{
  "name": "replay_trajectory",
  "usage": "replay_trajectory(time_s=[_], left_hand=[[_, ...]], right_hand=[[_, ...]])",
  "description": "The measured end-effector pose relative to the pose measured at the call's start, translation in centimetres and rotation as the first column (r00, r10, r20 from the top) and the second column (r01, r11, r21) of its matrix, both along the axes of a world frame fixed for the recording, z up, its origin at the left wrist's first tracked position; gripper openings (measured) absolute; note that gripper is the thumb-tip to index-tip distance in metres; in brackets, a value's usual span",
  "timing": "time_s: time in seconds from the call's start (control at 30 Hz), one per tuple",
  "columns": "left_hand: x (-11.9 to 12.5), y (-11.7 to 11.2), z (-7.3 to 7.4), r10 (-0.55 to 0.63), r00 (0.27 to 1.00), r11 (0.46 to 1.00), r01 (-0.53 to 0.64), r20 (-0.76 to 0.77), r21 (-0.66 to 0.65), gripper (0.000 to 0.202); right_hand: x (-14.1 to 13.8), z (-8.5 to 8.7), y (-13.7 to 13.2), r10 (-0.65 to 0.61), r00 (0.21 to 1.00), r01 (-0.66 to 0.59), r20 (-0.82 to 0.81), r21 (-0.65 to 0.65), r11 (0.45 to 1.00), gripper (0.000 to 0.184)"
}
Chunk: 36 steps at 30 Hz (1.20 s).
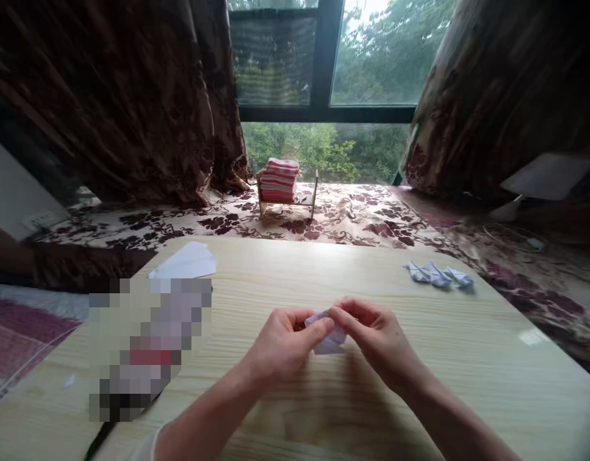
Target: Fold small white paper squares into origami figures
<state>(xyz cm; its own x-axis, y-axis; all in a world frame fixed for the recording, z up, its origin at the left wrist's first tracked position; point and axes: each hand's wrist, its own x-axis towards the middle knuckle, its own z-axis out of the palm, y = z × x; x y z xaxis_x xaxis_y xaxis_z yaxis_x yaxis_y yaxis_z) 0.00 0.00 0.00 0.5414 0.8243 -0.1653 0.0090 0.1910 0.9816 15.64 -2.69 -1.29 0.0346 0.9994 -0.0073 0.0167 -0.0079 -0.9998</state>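
Observation:
Both of my hands meet over the middle of a light wooden table [419, 384]. Between them is a small folded piece of pale paper [329, 340]. My left hand [285, 346] pinches its left side with thumb and fingers closed. My right hand [376, 336] pinches its upper right edge, fingers curled. The paper sits just above the tabletop. Much of it is hidden behind my fingers.
Several small folded paper pieces [437, 274] lie at the table's far right. A white sheet [186, 261] lies at the far left, beside a blurred-out patch. A small wooden rack with striped cloth [280, 181] stands on the flowered sill, between dark curtains.

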Motion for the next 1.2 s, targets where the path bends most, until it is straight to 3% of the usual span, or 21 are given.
replay_trajectory(time_s=[0.27,0.5,0.7,0.83,0.93,1.03,1.2], left_hand=[[0.2,-0.3,0.5,0.065,0.998,0.994,-0.063,-0.026,0.09,0.021],[-0.1,-0.2,0.1,0.101,0.993,0.986,-0.092,-0.061,0.137,0.024],[0.1,-0.2,-0.1,0.064,0.992,0.994,-0.054,-0.112,0.091,0.022],[-0.1,-0.1,0.0,0.042,0.993,0.993,-0.029,-0.115,0.112,0.025],[-0.4,0.1,0.3,-0.021,1.0,0.998,0.022,-0.021,0.052,0.032],[-0.6,0.2,0.4,-0.072,0.996,0.997,0.07,0.045,0.034,0.023],[-0.2,0.1,0.0,0.06,0.998,0.996,-0.059,-0.022,0.07,0.018]], right_hand=[[0.3,0.4,0.3,0.082,0.991,-0.087,0.105,0.04,0.995,0.039],[-0.1,-0.1,0.1,0.107,0.966,-0.132,0.237,0.093,0.987,0.03],[0.1,0.0,0.2,0.109,0.932,-0.145,0.344,0.08,0.986,0.036],[0.3,0.4,0.3,0.124,0.952,-0.153,0.279,0.082,0.985,0.027],[0.6,0.3,0.4,0.042,0.987,-0.051,0.158,0.049,0.997,0.029],[0.7,0.2,0.5,-0.036,0.997,0.034,0.073,0.029,0.999,0.031],[0.3,0.6,0.2,-0.025,1.0,0.025,-0.006,-0.015,1.0,0.033]])
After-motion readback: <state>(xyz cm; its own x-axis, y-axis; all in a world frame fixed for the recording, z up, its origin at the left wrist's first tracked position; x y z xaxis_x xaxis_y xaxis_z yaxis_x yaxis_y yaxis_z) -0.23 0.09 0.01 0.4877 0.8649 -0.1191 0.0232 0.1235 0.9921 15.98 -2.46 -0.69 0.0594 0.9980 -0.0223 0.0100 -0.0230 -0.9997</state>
